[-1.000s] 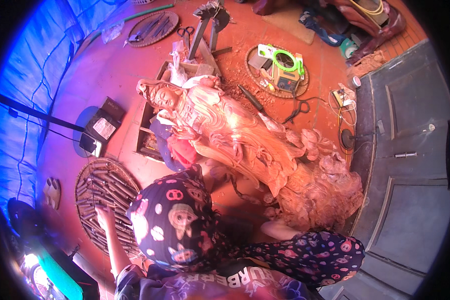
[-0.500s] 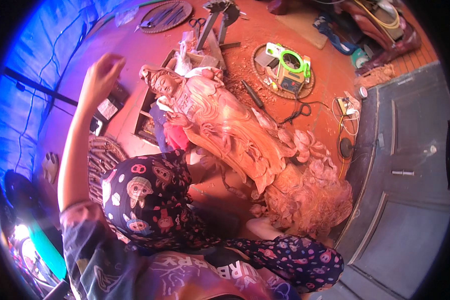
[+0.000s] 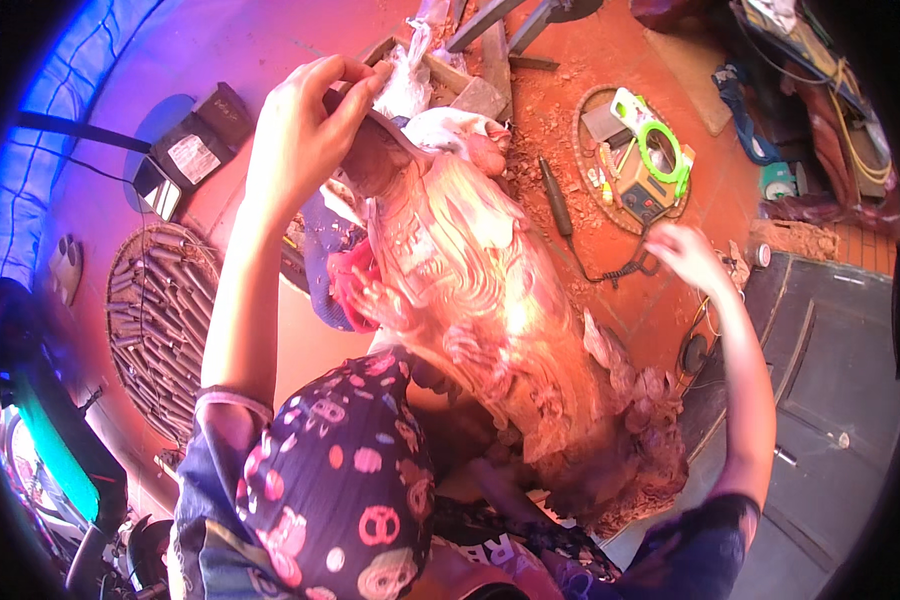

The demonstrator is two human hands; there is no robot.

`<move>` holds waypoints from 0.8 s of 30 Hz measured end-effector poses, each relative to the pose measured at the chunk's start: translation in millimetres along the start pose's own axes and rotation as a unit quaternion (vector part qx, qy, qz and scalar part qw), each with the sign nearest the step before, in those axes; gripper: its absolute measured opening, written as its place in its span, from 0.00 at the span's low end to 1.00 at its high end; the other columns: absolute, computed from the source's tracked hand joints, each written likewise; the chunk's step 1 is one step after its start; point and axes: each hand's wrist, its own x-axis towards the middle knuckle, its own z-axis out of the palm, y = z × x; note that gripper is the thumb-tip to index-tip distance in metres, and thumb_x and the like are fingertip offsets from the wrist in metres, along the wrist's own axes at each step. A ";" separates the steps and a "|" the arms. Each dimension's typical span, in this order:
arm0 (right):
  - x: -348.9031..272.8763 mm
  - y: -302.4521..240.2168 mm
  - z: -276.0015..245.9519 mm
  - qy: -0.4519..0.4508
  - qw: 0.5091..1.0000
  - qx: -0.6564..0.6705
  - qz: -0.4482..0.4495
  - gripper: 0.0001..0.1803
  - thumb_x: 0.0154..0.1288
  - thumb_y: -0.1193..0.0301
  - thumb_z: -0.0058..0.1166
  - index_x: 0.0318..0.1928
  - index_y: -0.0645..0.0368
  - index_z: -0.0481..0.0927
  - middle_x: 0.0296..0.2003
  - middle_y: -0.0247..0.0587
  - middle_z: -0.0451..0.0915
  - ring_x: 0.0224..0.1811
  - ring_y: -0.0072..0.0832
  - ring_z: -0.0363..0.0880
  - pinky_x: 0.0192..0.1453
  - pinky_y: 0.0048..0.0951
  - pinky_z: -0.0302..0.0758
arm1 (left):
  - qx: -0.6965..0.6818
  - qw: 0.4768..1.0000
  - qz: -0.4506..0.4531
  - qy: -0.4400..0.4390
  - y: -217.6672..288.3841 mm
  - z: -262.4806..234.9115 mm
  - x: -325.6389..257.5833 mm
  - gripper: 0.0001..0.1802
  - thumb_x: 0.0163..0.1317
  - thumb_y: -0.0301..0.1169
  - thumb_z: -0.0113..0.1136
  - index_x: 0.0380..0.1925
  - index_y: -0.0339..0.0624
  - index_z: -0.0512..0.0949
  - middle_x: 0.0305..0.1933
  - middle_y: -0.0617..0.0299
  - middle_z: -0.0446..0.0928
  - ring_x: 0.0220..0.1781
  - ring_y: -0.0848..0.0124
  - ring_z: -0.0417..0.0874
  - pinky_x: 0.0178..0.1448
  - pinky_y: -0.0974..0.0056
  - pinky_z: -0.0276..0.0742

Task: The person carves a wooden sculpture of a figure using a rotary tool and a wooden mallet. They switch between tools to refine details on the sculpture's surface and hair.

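A carved wooden statue (image 3: 460, 270) of a robed figure lies slantwise before me, its head end toward the upper left. My left hand (image 3: 315, 120) is raised in front of the statue's head, which it largely hides. Its thumb and fingers bend together in a pinch; whatever they hold, if anything, I cannot make out. My right hand (image 3: 688, 258) reaches out to the right, nearest the yellowish control box (image 3: 645, 195) and its coiled cord (image 3: 625, 268). Motion blurs its bent fingers. A dark handpiece (image 3: 554, 196) lies on the floor beside the statue.
A round woven tray (image 3: 587, 130) carries the control box and a bright green ring (image 3: 660, 150). To the left, another round tray (image 3: 115, 330) holds many carving tools. Wood chips (image 3: 560, 110) litter the tiled floor. A grey door panel (image 3: 800, 300) lies at the right.
My view has shifted and come closer to the statue. The left hand now stands before the statue's head instead of left of it. My right arm has come into view.
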 end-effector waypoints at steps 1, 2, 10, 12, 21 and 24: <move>39.2 0.0 9.3 -0.042 0.997 -0.065 0.010 0.15 0.64 0.62 0.60 0.41 0.61 0.80 0.32 0.48 0.83 0.36 0.37 0.83 0.42 0.38 0.77 | 0.021 1.000 0.018 -0.005 0.8 0.2 -1.1 0.14 0.61 0.37 0.61 0.35 0.36 0.79 0.32 0.49 0.79 0.35 0.55 0.81 0.44 0.56 0.74; 71.4 -0.1 21.9 -0.045 0.995 -0.091 -0.023 0.17 0.64 0.59 0.60 0.41 0.61 0.81 0.33 0.50 0.84 0.38 0.40 0.84 0.43 0.40 0.77 | 0.043 0.998 0.035 -0.011 1.6 0.1 -0.8 0.13 0.61 0.37 0.61 0.34 0.36 0.79 0.31 0.50 0.79 0.35 0.54 0.80 0.44 0.56 0.73; 175.5 17.2 120.9 -0.131 0.958 -0.248 0.053 0.38 0.58 0.36 0.53 0.37 0.65 0.83 0.37 0.61 0.83 0.43 0.51 0.82 0.50 0.47 0.76 | 0.109 0.986 0.113 -0.047 -5.9 4.2 0.5 0.10 0.61 0.36 0.61 0.32 0.40 0.80 0.30 0.57 0.80 0.37 0.58 0.80 0.50 0.58 0.70; 176.7 21.3 136.4 -0.128 0.965 -0.218 0.075 0.35 0.61 0.40 0.54 0.40 0.66 0.82 0.42 0.60 0.82 0.46 0.52 0.82 0.52 0.48 0.76 | 0.107 0.987 0.113 -0.050 -9.6 3.2 -1.8 0.11 0.61 0.37 0.62 0.32 0.41 0.80 0.31 0.57 0.80 0.38 0.59 0.81 0.52 0.58 0.69; 99.6 -12.2 64.0 -0.021 0.938 0.329 0.102 0.15 0.76 0.62 0.44 0.50 0.60 0.65 0.30 0.33 0.72 0.24 0.20 0.75 0.21 0.22 0.76 | -0.045 0.997 0.051 -0.042 24.5 5.0 3.4 0.15 0.66 0.40 0.61 0.35 0.37 0.81 0.33 0.62 0.81 0.33 0.75 0.78 0.38 0.69 0.72; 45.2 -63.4 20.3 0.055 0.932 0.357 0.002 0.17 0.76 0.63 0.42 0.58 0.58 0.67 0.31 0.29 0.69 0.20 0.12 0.65 0.17 0.16 0.59 | -0.101 0.983 0.135 -0.073 28.2 5.1 5.3 0.16 0.71 0.39 0.52 0.31 0.40 0.81 0.16 0.66 0.71 0.15 0.78 0.68 0.18 0.71 0.61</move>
